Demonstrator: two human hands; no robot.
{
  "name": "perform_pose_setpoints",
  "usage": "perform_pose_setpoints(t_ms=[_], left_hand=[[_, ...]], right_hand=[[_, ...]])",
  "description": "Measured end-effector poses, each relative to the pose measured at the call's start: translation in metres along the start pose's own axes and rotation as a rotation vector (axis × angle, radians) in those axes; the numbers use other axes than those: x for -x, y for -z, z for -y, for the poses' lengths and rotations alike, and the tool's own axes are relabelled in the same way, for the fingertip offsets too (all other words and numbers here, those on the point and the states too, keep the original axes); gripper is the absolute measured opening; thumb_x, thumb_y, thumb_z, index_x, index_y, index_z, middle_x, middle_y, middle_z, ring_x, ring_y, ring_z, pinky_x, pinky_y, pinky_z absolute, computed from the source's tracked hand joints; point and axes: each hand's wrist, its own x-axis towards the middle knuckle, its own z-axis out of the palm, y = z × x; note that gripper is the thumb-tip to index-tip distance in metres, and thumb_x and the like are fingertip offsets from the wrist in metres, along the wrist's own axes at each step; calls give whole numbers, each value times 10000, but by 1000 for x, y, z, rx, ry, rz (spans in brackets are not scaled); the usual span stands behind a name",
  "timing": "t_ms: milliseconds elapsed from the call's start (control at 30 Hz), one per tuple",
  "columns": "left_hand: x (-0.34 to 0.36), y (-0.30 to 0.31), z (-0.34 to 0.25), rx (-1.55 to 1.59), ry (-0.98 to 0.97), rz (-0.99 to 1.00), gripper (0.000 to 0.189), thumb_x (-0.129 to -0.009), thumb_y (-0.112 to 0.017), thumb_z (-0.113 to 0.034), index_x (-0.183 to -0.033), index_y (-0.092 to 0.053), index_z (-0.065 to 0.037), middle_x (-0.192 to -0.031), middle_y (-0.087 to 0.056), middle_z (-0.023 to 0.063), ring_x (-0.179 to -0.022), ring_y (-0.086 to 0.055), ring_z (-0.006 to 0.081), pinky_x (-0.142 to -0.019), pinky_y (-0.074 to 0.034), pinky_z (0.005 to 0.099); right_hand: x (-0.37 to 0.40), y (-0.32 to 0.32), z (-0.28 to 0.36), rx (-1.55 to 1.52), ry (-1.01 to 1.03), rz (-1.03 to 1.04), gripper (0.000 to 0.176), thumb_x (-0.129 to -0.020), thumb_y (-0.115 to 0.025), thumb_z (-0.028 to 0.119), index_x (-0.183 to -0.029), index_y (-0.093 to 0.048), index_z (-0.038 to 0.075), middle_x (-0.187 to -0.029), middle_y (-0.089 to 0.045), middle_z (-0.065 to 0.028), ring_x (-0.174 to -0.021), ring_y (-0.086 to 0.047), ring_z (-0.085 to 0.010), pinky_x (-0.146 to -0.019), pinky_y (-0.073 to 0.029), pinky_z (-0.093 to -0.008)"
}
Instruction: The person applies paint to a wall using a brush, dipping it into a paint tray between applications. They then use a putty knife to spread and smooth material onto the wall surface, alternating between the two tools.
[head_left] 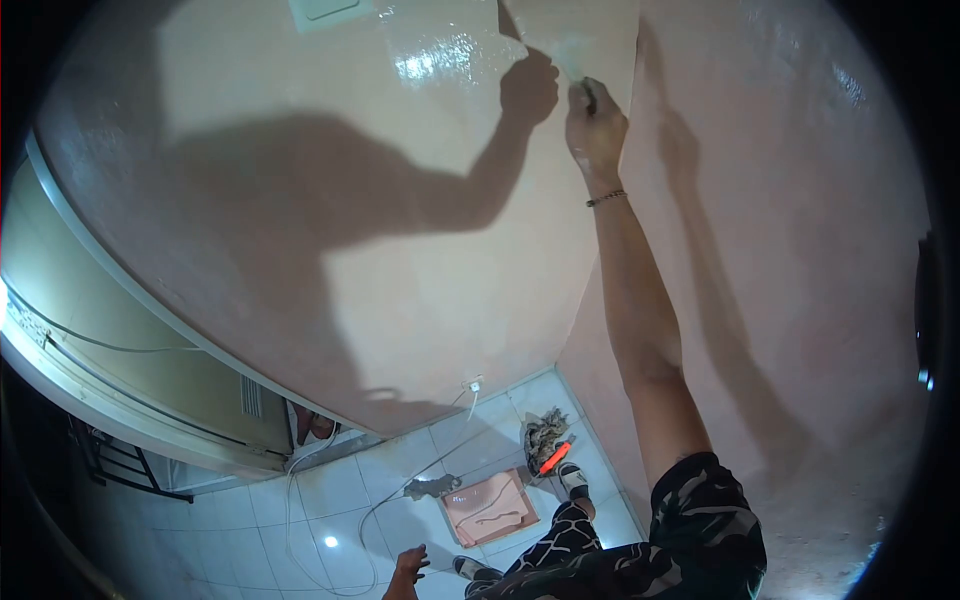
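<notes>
High on the pink wall, close to the corner, my right hand is closed around a small dark-handled tool that looks like a paintbrush. Its pale end reaches the wall surface, though most of it is hidden by the fingers. A wet, shiny patch lies on the wall to the left. Down near the floor, my left hand hangs with its fingers apart and holds nothing. A tray of pink paint sits on the tiles in front of my feet.
Beside the tray are a crumpled grey bundle, an orange-handled tool and a grey scrap. White cable loops over the floor from a wall socket. A person's foot shows at the doorway, left.
</notes>
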Motion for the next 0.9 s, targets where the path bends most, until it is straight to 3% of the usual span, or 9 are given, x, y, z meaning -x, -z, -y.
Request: perform_pose_setpoints(t_ms=[100, 267, 333, 433, 467, 600, 700, 800, 900], left_hand=[[-5, -5, 21, -10, 111, -12, 512, -870, -459, -345, -1291, -312, -94, -1301, -388, 114, -1136, -434, 305, -910, -292, 563], [-16, -26, 22, -12, 107, 20, 532, -869, -459, -359, -1300, -297, -91, -1309, -376, 114, -1154, -417, 299, -914, -280, 570], [-17, -38, 12, -24, 78, 43, 541, -866, -463, -360, -1299, -295, -84, -1305, -382, 112, -1147, -424, 292, -908, -283, 567], [-19, -54, -12, -52, 38, 54, 527, -859, -475, -358, -1282, -327, -80, -1286, -402, 112, -1132, -436, 282, -898, -305, 540], [-23, -55, -17, -65, 7, 68, 521, -856, -480, -358, -1274, -340, -79, -1279, -409, 111, -1126, -441, 278, -896, -312, 530], [-24, -62, -37, -86, -82, 79, 518, -852, -488, -359, -1261, -356, -69, -1272, -413, 113, -1124, -441, 282, -890, -326, 520], [-27, -59, -38, -50, -142, 93, 524, -851, -496, -353, -1259, -352, -58, -1270, -410, 120, -1120, -438, 296, -879, -344, 517], [-27, -54, -29, -32, -131, 80, 522, -852, -495, -350, -1260, -350, -59, -1270, -409, 124, -1118, -438, 302, -881, -342, 518], [-25, -48, -11, -13, -85, 74, 525, -852, -497, -346, -1261, -347, -54, -1273, -404, 131, -1122, -433, 312, -884, -342, 519]], right_hand=[[56, -1, -39, 46, -94, 93, 209, -803, -505, 185, -932, -552, 27, -693, -573, -211, -655, -582, -365, -573, -463, -405], [245, 69, -126, 174, -304, 398, 185, -795, -508, 140, -943, -551, 38, -724, -580, -196, -631, -580, -347, -571, -464, -404], [290, 107, -121, 234, -553, 482, 203, -770, -552, 170, -925, -567, 40, -741, -591, -188, -657, -596, -331, -589, -472, -392], [301, 132, -116, 347, -633, 531, 264, -714, -617, 220, -896, -590, 31, -761, -606, -182, -710, -609, -314, -630, -485, -390], [292, 136, -118, 350, -640, 529, 264, -714, -617, 220, -896, -590, 31, -761, -606, -182, -710, -609, -314, -630, -485, -390], [171, 126, -111, 770, -362, 1181, 346, -633, -682, 270, -845, -616, 5, -830, -611, -195, -802, -587, -337, -753, -467, -396], [66, 95, -83, 840, -263, 1182, 273, -622, -565, 165, -832, -631, 4, -890, -610, -206, -851, -596, -337, -762, -485, -379], [-52, 77, -51, 805, 0, 1199, 205, -668, -604, 199, -763, -635, 20, -788, -610, -152, -696, -573, -265, -634, -468, -365], [-115, 93, 38, 854, -37, 980, 181, -719, -577, 150, -818, -614, 3, -767, -588, -112, -664, -536, -206, -613, -454, -327]])
